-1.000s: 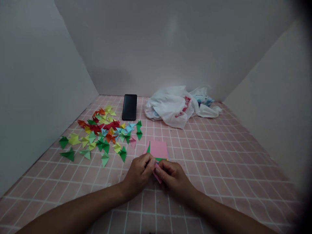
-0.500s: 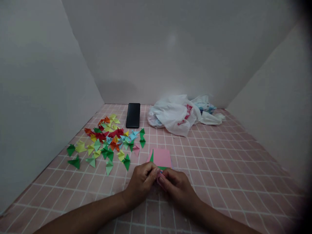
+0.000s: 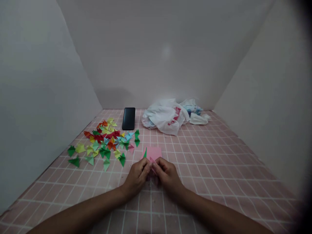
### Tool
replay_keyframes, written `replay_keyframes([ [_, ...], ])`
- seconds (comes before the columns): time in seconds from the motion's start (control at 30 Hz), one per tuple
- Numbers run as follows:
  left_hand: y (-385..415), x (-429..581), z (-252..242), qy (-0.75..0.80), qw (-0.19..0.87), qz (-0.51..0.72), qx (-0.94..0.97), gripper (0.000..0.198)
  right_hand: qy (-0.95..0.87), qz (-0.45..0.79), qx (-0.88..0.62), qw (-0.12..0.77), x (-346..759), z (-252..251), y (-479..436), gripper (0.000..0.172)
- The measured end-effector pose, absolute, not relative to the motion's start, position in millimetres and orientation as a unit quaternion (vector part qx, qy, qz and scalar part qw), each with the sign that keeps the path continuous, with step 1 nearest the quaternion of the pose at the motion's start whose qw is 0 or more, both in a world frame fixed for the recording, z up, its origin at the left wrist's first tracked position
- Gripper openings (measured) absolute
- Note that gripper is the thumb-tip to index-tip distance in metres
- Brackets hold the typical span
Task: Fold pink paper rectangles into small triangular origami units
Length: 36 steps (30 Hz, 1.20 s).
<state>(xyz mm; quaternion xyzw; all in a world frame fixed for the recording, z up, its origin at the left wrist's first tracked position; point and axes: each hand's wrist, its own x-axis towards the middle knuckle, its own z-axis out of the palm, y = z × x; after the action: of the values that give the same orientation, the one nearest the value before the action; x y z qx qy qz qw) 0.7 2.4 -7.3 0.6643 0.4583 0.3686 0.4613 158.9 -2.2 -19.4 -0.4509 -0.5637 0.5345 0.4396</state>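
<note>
Between the fingertips of my left hand and my right hand is a small folded piece of pink paper. Both hands pinch it, thumbs on the near side, and much of it is hidden by the fingers. Just beyond them lies a stack of square paper sheets, pink on top, with a green sliver showing at its left. To the left of my hands, many folded paper pieces in green, yellow, red, orange, blue and pink are spread out.
A black phone lies near the back wall. Right of it is a crumpled white plastic bag with red print, and behind that another bag with blue marks. Pale walls stand round the pink gridded tabletop.
The view has shifted, so the things on the table appear a little further left. My hands are still together, and the pink paper's pointed tip now shows above the fingertips.
</note>
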Motion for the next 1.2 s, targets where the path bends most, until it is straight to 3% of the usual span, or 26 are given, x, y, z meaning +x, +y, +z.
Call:
replay_keyframes([
  [0.9,15.2,6.8,7.4,0.480,0.457,0.399,0.633,0.035,-0.506,0.648,-0.337,0.458,162.2,-21.9,3.0,0.048],
  [1.2,23.6,0.0,16.5,0.451,0.527,0.385,0.609,0.038,-0.468,0.599,-0.390,0.520,171.1,-17.3,15.1,0.034],
])
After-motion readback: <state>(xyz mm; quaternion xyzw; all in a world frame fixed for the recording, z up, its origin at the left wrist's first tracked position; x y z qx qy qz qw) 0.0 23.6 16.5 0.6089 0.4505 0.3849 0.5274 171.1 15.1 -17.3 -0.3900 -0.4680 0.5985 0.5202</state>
